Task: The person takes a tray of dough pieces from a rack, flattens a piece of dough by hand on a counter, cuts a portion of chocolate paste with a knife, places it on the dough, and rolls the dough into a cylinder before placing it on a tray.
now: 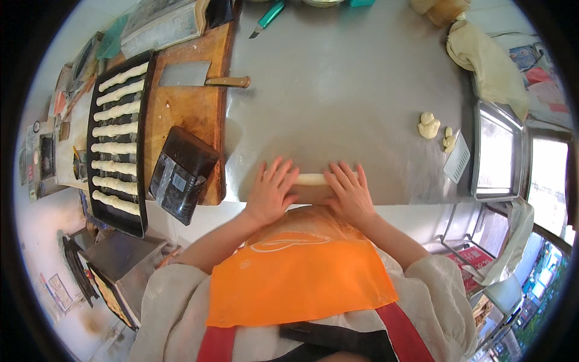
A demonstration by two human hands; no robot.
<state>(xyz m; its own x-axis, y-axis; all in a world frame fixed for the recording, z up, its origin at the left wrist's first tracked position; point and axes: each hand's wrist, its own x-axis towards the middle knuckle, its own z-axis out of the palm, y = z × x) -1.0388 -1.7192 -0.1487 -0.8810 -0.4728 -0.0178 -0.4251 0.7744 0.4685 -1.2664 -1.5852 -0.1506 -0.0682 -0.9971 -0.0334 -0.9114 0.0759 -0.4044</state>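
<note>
A pale rope of dough [311, 179] lies crosswise near the front edge of the steel table [338, 90]. My left hand [272, 188] rests flat over its left end, fingers stretched out and pointing away from me. Over the other end lies my right hand [350, 190], its fingers also extended and slightly apart. Only the middle stretch of the rope shows between the two hands; its ends are hidden beneath them. To the right sit some small lumps of dough [429, 126], beside a slotted metal scraper [457, 158].
At left, a black tray [144, 130] holds several dough strips. A cleaver [187, 74] and a dark plastic-wrapped scale-like box [183, 172] lie on the wooden board [199, 114]. A green utility knife [269, 16] is at the back. A metal tray [477, 151] and cloth [485, 66] are right.
</note>
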